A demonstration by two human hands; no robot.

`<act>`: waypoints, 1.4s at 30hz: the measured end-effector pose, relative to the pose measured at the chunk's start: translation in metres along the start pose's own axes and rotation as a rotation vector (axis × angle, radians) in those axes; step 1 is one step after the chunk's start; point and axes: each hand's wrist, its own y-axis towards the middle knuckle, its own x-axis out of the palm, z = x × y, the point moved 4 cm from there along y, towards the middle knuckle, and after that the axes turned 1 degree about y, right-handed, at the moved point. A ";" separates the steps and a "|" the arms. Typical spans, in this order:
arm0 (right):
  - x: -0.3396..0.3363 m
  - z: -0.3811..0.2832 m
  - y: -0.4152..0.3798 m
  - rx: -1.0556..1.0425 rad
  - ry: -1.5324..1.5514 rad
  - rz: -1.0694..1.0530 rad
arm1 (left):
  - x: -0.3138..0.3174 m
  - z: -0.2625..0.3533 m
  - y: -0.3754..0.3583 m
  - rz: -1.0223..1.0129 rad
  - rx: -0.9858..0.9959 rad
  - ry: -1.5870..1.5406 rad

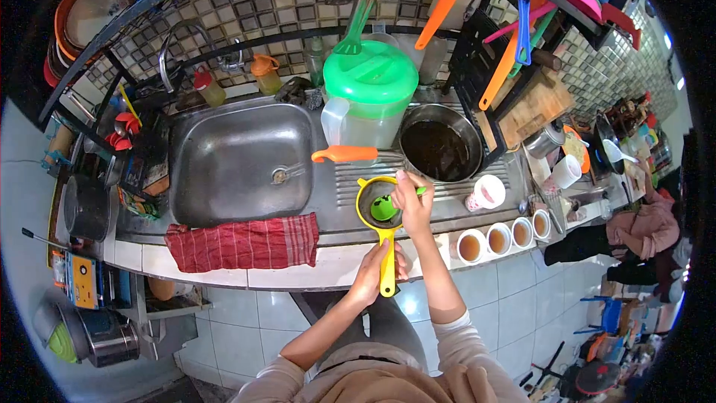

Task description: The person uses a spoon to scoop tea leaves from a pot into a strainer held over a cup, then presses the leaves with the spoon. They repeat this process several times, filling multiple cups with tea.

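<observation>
My left hand [371,272] is wrapped round the handle of a yellow strainer [387,263], held over the counter's front edge. In my right hand [412,205] is a green spoon [383,209], its bowl lying inside the strainer's mesh. Behind my right hand, a metal pot [440,143] with dark brown liquid stands on the ribbed drainboard. A tool with an orange handle [345,154] rests across to the pot's rim. Left of the pot is a clear pitcher with a green lid [371,75]. Several cups of brown liquid [470,247] line the counter edge to the right.
A steel sink [246,213] lies to the left, with a red checked cloth [242,242] over its front edge. Stacked patterned cups [486,193] stand right of the pot. Utensils hang overhead, including an orange one [445,4]. Another person [634,235] is at the far right.
</observation>
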 end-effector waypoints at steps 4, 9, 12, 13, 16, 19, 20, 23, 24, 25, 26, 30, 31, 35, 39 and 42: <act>-0.001 0.007 0.000 0.128 0.053 0.069 | 0.004 0.001 -0.001 0.066 -0.095 -0.183; -0.002 0.002 0.006 0.061 0.017 -0.174 | 0.014 -0.004 0.002 0.022 -0.167 -0.348; -0.001 -0.001 0.010 0.156 0.005 -0.161 | 0.015 -0.003 0.000 0.064 -0.161 -0.339; -0.004 0.003 0.011 0.180 0.038 -0.217 | 0.016 -0.004 -0.002 0.088 -0.169 -0.326; 0.000 0.013 0.006 0.146 -0.077 -0.091 | 0.020 0.000 -0.003 0.104 -0.156 -0.290; 0.007 0.009 0.008 0.119 -0.201 -0.243 | 0.019 -0.002 0.000 0.102 -0.164 -0.291; 0.010 0.006 0.009 0.123 -0.221 -0.278 | 0.018 -0.002 0.000 0.107 -0.179 -0.293; 0.018 -0.001 0.013 0.060 -0.189 -0.228 | 0.021 0.001 -0.002 0.114 -0.191 -0.256; 0.018 0.000 0.014 0.061 -0.190 -0.229 | 0.021 0.002 -0.002 0.112 -0.195 -0.234; 0.017 0.002 0.015 0.062 -0.183 -0.232 | 0.022 0.003 -0.002 0.111 -0.194 -0.234; 0.016 0.003 0.015 0.064 -0.173 -0.234 | 0.022 0.002 -0.002 0.115 -0.195 -0.236; 0.013 0.002 0.015 0.035 -0.129 -0.222 | 0.022 0.003 -0.003 0.127 -0.198 -0.230; 0.012 0.001 0.015 0.039 -0.116 -0.215 | 0.020 0.001 -0.002 0.107 -0.187 -0.247; 0.004 0.002 0.011 -0.009 -0.125 -0.151 | 0.024 0.005 -0.003 0.107 -0.221 -0.256; -0.006 -0.002 -0.001 -0.033 -0.077 -0.113 | 0.019 0.001 -0.002 0.052 -0.233 -0.308; -0.009 -0.008 -0.003 -0.096 0.006 -0.046 | 0.016 0.000 -0.001 0.046 -0.293 -0.340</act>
